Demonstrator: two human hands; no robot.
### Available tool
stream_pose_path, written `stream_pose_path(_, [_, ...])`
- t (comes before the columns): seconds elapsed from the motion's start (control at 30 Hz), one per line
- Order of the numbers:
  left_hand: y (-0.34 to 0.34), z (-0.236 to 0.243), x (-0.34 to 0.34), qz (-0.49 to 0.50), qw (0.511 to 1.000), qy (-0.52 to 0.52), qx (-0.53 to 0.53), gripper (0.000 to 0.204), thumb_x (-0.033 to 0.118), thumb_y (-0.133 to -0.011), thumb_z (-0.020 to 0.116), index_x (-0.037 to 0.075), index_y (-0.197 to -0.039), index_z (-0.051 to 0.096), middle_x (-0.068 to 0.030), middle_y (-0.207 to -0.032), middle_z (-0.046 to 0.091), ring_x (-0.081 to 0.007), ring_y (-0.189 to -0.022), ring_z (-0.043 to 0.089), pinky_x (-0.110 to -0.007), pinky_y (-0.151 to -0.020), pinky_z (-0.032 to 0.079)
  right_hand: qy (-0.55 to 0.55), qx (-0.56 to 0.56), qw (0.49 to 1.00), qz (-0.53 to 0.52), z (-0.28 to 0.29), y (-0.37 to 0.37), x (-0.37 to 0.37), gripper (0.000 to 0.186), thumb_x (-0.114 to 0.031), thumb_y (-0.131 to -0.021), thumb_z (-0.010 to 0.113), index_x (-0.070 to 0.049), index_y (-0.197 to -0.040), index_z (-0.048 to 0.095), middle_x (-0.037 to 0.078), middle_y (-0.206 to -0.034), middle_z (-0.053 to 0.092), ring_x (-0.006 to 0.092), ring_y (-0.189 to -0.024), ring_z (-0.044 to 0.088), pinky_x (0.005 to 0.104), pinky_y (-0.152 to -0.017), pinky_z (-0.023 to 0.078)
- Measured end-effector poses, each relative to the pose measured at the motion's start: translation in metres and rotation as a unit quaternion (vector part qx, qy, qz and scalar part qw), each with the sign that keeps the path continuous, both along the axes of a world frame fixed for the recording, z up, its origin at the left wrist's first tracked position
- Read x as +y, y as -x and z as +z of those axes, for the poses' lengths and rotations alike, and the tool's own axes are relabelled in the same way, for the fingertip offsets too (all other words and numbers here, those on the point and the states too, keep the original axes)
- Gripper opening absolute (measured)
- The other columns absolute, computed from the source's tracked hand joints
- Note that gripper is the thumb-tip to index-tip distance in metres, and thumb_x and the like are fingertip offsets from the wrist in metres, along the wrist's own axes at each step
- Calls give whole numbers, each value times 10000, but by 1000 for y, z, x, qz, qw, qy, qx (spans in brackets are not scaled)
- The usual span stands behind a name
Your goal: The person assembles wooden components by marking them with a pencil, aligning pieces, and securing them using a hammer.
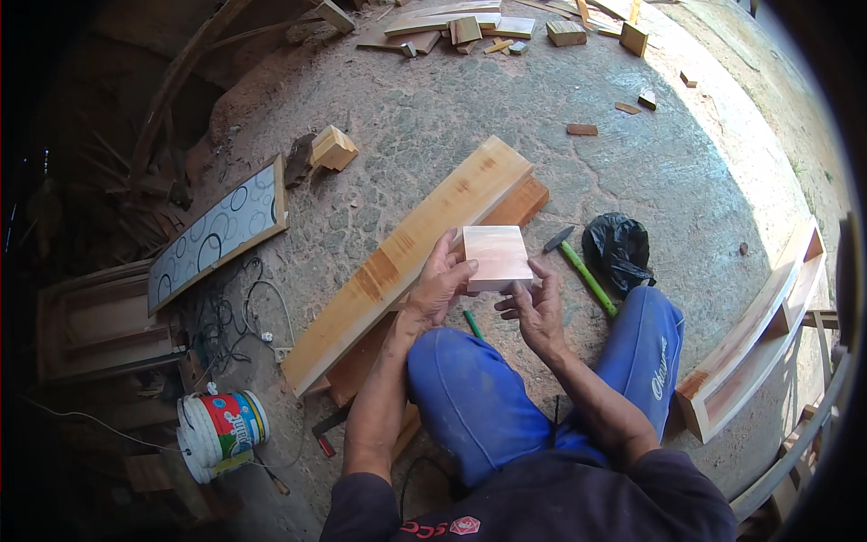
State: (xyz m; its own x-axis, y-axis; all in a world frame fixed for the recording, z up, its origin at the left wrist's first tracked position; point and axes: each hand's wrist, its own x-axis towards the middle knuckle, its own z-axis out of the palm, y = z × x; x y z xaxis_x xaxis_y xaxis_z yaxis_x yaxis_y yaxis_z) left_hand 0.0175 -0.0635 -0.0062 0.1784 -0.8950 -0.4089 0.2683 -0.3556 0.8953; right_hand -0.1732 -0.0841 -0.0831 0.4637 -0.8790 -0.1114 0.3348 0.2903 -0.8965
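Observation:
Between my two hands is a small square wooden block [498, 253], pale on its upper face. My left hand [440, 278] grips its left edge with the thumb against the near corner. At the right near corner, the fingers of my right hand [536, 305] close on the block. Just beyond my left hand lies a long pale wooden plank [406, 248], slanting over a redder board [519, 200]. A hammer with a green handle [587, 277] rests on the ground to the right of the block, beside a crumpled black plastic bag [618, 251].
On the left are a circle-patterned panel [221, 237], tangled cables [221, 330] and a white paint bucket [200, 434]. A stepped wood piece [333, 148] stands beyond the panel. Wood offcuts [465, 30] lie at the far side. A long wooden frame [754, 339] sits at right.

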Motion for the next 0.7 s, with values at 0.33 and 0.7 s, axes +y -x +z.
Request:
stream_pose_path(0.33, [-1, 39, -22, -172, 912, 56, -367, 819, 46, -798, 610, 53, -1538, 257, -218, -1256, 631, -269, -1207, 617, -354, -1010, 486, 341, 306, 888, -48, 29, 26, -47, 703, -245, -823, 813, -76, -1417, 477, 156, -1000, 647, 270, -807, 618, 369, -790, 541])
stream_pose_path(0.7, [6, 22, -37, -226, 914, 119, -314, 669, 154, -888, 667, 54, -1488, 389, -192, -1374, 593, -272, -1317, 541, -404, -1112, 409, 15, 153, 971, 182, 11, 40, -71, 489, -282, -816, 815, -5, -1169, 621, 116, -1032, 682, 191, -914, 665, 304, -710, 531])
